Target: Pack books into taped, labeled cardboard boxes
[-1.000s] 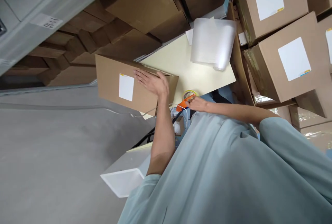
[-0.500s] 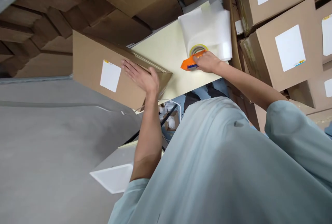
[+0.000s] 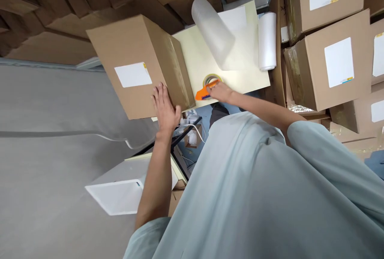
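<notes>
A brown cardboard box point(image 3: 123, 47) with a white label point(image 3: 133, 75) stands at the left end of the pale yellow table point(image 3: 246, 85). Flat against its labelled side, near the lower corner, rests my left hand point(image 3: 166, 109) with the fingers stretched out. My right hand point(image 3: 220, 91) is closed around an orange tape dispenser point(image 3: 204, 93) holding a roll of tape point(image 3: 212, 78), low over the table just right of the box. Clear tape runs along the box's side facing the dispenser.
A loose roll of translucent wrap point(image 3: 213, 31) lies behind the dispenser, and a white roll point(image 3: 267, 41) is at the table's right end. Labelled boxes point(image 3: 337, 59) are stacked on the right. Below left are a white screen-like panel point(image 3: 117, 197) and a cable point(image 3: 195, 127).
The box has turned and shows more of its taped side. My left hand is lower on it. My right hand and the dispenser have moved left and down. The wrap now stands up curled.
</notes>
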Motion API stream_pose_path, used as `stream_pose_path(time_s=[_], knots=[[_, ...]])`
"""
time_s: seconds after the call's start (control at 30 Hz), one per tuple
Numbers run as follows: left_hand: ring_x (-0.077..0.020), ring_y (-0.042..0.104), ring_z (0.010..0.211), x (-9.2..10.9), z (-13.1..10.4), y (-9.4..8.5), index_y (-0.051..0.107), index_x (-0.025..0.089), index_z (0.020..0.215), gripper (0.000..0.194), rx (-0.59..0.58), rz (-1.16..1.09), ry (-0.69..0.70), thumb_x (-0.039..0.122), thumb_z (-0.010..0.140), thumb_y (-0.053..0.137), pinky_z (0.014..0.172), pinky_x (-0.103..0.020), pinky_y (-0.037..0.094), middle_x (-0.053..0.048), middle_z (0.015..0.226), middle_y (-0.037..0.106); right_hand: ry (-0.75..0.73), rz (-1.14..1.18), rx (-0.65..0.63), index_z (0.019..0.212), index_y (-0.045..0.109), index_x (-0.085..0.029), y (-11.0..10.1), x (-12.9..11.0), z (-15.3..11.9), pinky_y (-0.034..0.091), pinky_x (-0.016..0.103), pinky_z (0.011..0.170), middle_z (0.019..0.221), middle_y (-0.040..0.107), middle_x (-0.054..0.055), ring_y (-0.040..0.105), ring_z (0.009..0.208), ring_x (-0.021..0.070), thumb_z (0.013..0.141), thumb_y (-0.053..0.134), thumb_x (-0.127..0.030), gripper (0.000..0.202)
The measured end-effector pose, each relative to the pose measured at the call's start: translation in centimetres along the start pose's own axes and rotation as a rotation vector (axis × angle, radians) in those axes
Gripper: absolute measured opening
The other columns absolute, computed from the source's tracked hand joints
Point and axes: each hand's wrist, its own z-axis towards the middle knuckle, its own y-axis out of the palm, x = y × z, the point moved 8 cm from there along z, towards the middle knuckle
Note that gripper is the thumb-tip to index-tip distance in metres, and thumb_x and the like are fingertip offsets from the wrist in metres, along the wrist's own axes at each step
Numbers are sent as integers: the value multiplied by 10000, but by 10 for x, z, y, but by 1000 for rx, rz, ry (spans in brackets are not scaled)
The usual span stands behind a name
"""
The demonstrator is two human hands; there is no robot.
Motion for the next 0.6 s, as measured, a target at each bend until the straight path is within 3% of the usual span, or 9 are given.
stream_pose_path(time_s=[0.1, 0.2, 0.27, 0.37, 0.4, 0.47, 0.53, 0.6], knots=[[-419, 138, 1773, -13, -26, -3, 406, 145, 1705, 961, 38, 69, -41, 199, 788, 688, 1452, -653, 86, -193, 1845, 353, -21, -72, -106, 1423, 561, 68, 14, -52, -6, 598, 496, 997, 1180, 822, 320, 834, 1149, 353, 1026, 421, 32, 422], [-414, 266, 1740, -5, -16, -14, 439, 118, 1653, 805, 235, 81, -79, 217, 883, 651, 1437, -677, 191, -223, 1766, 458, -42, -75, -118, 1395, 578, 63, 21, -81, -10, 595, 463, 955, 1175, 821, 321, 842, 1112, 336, 1042, 372, 36, 409], [-386, 263, 1746, 11, 19, -20, 435, 135, 1659, 698, 372, 39, -57, 307, 1008, 616, 1431, -674, 223, -212, 1795, 412, -25, -70, -110, 1368, 595, 54, 24, -85, -12, 591, 455, 946, 1162, 821, 317, 841, 1087, 326, 1043, 367, 38, 398], [-386, 169, 1771, 44, 100, -16, 465, 132, 1671, 686, 422, -30, 56, 543, 1127, 544, 1421, -698, 176, -204, 1857, 306, 20, -63, -104, 1364, 598, 54, 25, -76, -13, 585, 448, 922, 1143, 821, 313, 837, 1064, 317, 1030, 362, 52, 409], [-402, 86, 1781, 53, 128, -12, 513, 100, 1629, 726, 422, -45, 89, 638, 1143, 490, 1395, -733, 141, -215, 1869, 268, 38, -64, -105, 1380, 589, 62, 25, -72, -14, 583, 447, 916, 1143, 820, 312, 835, 1068, 317, 1027, 355, 58, 423], [-395, -185, 1755, 65, 173, -2, 607, -15, 1440, 758, 410, -68, 99, 659, 1187, 371, 1292, -776, 62, -267, 1863, 226, 74, -67, -104, 1396, 578, 74, 24, -63, -17, 578, 443, 912, 1147, 817, 313, 830, 1078, 315, 1027, 344, 62, 437], [-343, -343, 1707, 68, 199, 4, 675, 3, 1235, 714, 425, -103, 72, 638, 1192, 353, 1285, -779, -43, -245, 1834, 319, 107, -68, -94, 1377, 586, 67, 22, -56, -21, 574, 445, 913, 1136, 815, 308, 826, 1060, 314, 1032, 344, 55, 421], [-311, -277, 1741, 64, 207, 3, 698, 66, 1152, 608, 437, -130, 48, 601, 1181, 411, 1341, -744, -62, -202, 1793, 421, 128, -68, -75, 1343, 596, 50, 21, -53, -23, 569, 448, 910, 1109, 814, 302, 820, 1018, 312, 1032, 349, 46, 397]])
